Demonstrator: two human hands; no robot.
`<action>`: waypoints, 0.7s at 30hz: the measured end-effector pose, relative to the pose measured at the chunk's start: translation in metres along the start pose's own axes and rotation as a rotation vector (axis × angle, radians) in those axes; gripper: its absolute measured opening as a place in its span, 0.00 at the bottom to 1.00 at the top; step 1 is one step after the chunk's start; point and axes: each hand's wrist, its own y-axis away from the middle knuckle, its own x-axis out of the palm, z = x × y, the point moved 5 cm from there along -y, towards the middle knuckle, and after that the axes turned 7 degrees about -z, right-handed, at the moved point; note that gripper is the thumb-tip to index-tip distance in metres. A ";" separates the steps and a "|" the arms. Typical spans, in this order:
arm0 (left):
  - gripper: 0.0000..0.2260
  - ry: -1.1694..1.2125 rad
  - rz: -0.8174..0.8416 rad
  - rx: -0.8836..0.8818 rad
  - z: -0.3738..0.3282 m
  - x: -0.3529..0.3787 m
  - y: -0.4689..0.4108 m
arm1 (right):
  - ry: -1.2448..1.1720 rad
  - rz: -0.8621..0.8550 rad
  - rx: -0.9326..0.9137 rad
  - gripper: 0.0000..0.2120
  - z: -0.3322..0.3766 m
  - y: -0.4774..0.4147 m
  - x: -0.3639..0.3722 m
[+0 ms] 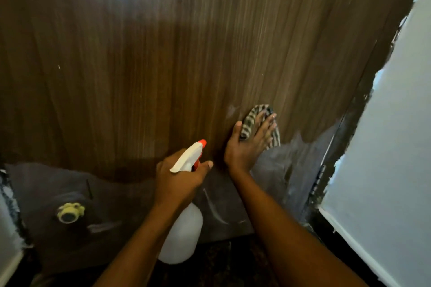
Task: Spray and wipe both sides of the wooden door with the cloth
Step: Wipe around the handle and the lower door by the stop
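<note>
The right hand (249, 144), fingers spread flat, covers most of the cloth (247, 123) and presses it on the door (140, 77) near the wall (384, 123). The left hand (179, 175) grips the bottle (184, 233), hiding its neck. The door's top is cut off; bare wood lies above.

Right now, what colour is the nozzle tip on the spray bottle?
Orange-red: the nozzle tip caps a white spray bottle. Seen in the head view.
</note>
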 end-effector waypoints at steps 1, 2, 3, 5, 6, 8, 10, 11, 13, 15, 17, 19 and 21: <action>0.24 -0.013 -0.027 -0.005 0.000 0.001 0.000 | -0.003 0.018 -0.003 0.33 0.003 -0.007 -0.001; 0.24 -0.028 -0.039 0.011 -0.001 0.002 -0.001 | -0.001 0.029 -0.018 0.33 0.005 -0.009 0.000; 0.24 -0.034 -0.046 0.040 -0.003 0.003 -0.001 | 0.003 0.033 -0.050 0.33 0.009 -0.008 0.000; 0.18 0.006 -0.056 0.089 -0.005 0.005 -0.002 | 0.028 0.047 -0.207 0.34 0.021 -0.001 0.002; 0.16 0.032 -0.058 0.114 -0.008 0.007 -0.002 | 0.051 0.086 -0.359 0.34 0.028 0.003 0.005; 0.15 0.073 -0.077 0.143 -0.012 0.010 -0.001 | 0.087 0.216 -0.729 0.33 0.031 0.018 0.012; 0.16 0.106 -0.089 0.131 -0.014 0.017 0.002 | 0.110 0.349 -0.895 0.36 -0.001 0.036 0.008; 0.16 0.113 -0.088 0.117 -0.016 0.020 0.005 | 0.146 0.382 -0.888 0.38 -0.025 0.042 0.001; 0.14 0.107 -0.086 0.128 -0.021 0.027 0.009 | 0.222 0.360 -0.744 0.39 -0.066 0.041 -0.012; 0.15 0.102 -0.097 0.142 -0.024 0.032 0.013 | 0.214 0.257 -0.464 0.36 -0.066 0.020 -0.016; 0.15 0.087 -0.104 0.127 -0.020 0.034 0.012 | 0.099 0.163 -0.197 0.34 -0.031 -0.009 -0.012; 0.15 0.053 -0.092 0.154 -0.015 0.037 0.012 | 0.002 0.118 -0.321 0.33 0.009 -0.021 -0.005; 0.14 0.019 -0.069 0.180 -0.014 0.036 0.013 | -0.018 0.115 -0.611 0.29 0.024 -0.009 0.004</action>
